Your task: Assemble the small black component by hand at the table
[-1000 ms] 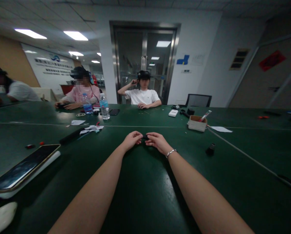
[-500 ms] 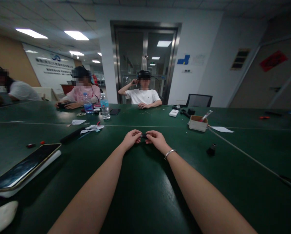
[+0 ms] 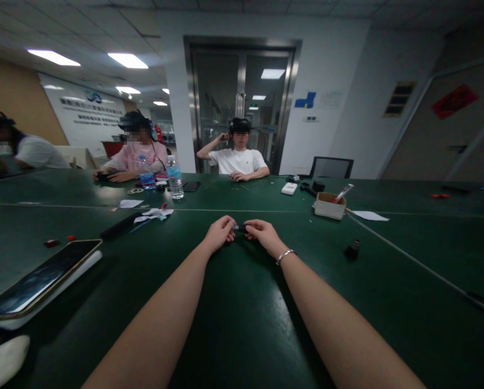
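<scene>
Just above the green table, a small black stick-shaped object with a pale, shiny left end lies level between my two hands. My left hand pinches its pale end between thumb and fingers. On the black end, my right hand has a similar pinch, with a silver bracelet at the wrist. The fingertips cover both ends, so its exact kind cannot be made out.
To the left lie a phone on a white block, a white mouse-like object and crumpled paper. At right stand a small box and a black piece. Bottles and three seated people are across the table.
My right hand has shifted slightly right, away from my left. More of the black object shows between the fingertips.
</scene>
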A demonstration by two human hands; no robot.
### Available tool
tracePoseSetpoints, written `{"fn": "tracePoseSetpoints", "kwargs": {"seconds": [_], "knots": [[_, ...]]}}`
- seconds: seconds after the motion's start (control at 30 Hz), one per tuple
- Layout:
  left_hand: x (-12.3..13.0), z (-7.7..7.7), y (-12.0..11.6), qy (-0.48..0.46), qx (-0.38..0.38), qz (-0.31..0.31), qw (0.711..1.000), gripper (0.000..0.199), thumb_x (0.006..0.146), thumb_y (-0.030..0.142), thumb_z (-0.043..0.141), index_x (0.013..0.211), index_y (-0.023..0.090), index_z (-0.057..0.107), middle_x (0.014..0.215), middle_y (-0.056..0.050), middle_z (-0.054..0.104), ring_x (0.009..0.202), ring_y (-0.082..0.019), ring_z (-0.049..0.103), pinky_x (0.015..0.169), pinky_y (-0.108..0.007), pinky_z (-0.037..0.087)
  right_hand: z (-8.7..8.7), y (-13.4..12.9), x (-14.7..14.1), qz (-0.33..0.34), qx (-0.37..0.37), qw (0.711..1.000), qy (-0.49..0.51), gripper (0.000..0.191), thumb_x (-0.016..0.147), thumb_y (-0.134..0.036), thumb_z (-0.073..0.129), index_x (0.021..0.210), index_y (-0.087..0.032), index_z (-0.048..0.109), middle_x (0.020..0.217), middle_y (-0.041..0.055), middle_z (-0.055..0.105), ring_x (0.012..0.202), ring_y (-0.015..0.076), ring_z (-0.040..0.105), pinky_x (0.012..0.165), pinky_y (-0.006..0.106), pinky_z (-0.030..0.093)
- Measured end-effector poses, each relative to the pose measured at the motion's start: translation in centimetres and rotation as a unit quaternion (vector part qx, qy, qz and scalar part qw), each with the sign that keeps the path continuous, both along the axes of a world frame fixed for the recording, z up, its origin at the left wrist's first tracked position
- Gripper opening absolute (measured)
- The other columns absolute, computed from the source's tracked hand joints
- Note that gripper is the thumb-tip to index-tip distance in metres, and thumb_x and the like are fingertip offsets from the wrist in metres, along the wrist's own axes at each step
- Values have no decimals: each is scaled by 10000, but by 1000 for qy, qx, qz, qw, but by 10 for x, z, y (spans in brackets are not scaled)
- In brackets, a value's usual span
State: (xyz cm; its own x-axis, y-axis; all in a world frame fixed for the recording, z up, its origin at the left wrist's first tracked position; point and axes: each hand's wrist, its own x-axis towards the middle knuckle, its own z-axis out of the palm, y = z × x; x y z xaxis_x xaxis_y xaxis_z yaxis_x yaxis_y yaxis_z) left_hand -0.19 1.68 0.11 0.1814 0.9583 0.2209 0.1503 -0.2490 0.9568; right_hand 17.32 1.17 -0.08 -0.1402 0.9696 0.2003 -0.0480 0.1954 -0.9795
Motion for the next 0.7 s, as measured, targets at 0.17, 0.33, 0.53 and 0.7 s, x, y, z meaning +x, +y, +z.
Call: {"fn": "tracePoseSetpoints", "kwargs": {"seconds": [0.17, 0.33, 0.53, 0.7], "knots": [[0, 2, -2, -15, -21, -7, 1000, 147, 783, 269, 615, 851, 146, 574, 596, 18, 572, 482, -72, 551, 460, -170, 430, -1, 2, 1, -5, -9, 1000, 11, 167, 732, -144, 692, 898, -133, 687, 730, 29, 694, 583, 86, 632, 544, 181, 519], [-2, 2, -2, -28, -16, 6, 999, 185, 725, 247, 685, 861, 143, 618, 815, -34, 615, 634, -87, 604, 509, -171, 467, 0, 2, 1, -3, -11, 1000, 6, 160, 738, -129, 682, 898, -133, 687, 717, 23, 692, 576, 84, 627, 537, 178, 522], [-2, 2, -1, -30, -22, 12, 999, 191, 772, 283, 646, 896, 148, 592, 709, -6, 593, 554, -71, 566, 501, -178, 459, 0, 2, 1, -2, -10, 1000, 6, 157, 746, -117, 673, 901, -125, 688, 727, 31, 692, 580, 83, 631, 539, 172, 522], [-1, 2, -1, -43, -26, -1, 999, 197, 784, 327, 629, 851, 148, 582, 608, 23, 559, 491, -61, 531, 476, -171, 435, -1, 2, 0, -3, -11, 1000, 5, 144, 755, -116, 664, 896, -128, 688, 730, 32, 694, 585, 86, 633, 538, 173, 524]]}}
